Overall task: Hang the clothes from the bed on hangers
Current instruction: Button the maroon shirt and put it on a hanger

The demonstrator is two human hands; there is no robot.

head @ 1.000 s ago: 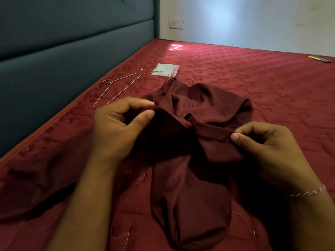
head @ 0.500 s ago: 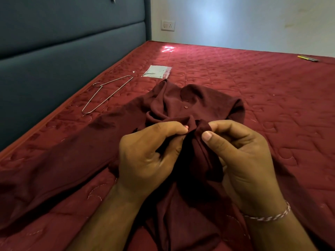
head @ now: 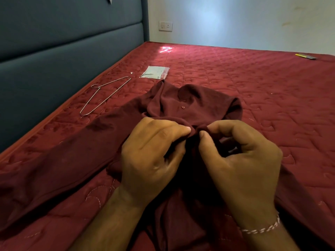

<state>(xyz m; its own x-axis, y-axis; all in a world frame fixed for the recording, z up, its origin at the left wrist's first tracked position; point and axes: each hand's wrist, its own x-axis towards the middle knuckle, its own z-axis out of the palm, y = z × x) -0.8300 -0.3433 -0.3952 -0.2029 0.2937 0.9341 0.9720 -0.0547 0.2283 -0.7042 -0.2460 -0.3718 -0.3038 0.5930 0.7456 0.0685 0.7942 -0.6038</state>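
Observation:
A dark maroon shirt (head: 190, 100) lies crumpled on the red quilted bed (head: 253, 84), one long sleeve stretched out toward the lower left. A small button shows near its collar. My left hand (head: 152, 156) and my right hand (head: 241, 160) meet at the shirt's front opening, each pinching a fold of the fabric between thumb and fingers, fingertips almost touching. A thin wire hanger (head: 103, 96) lies flat on the bed to the upper left, apart from the shirt and both hands.
A small clear plastic packet (head: 155, 72) lies beyond the shirt. A yellow and grey object (head: 306, 56) sits at the far right edge of the bed. A blue padded headboard (head: 54, 57) runs along the left, and a white wall with a socket (head: 165, 26) stands behind.
My hands were apart at the collar's two sides; they have come together at the shirt's front opening. The left sleeve has dropped flat on the bed. Little differs since half a second ago.

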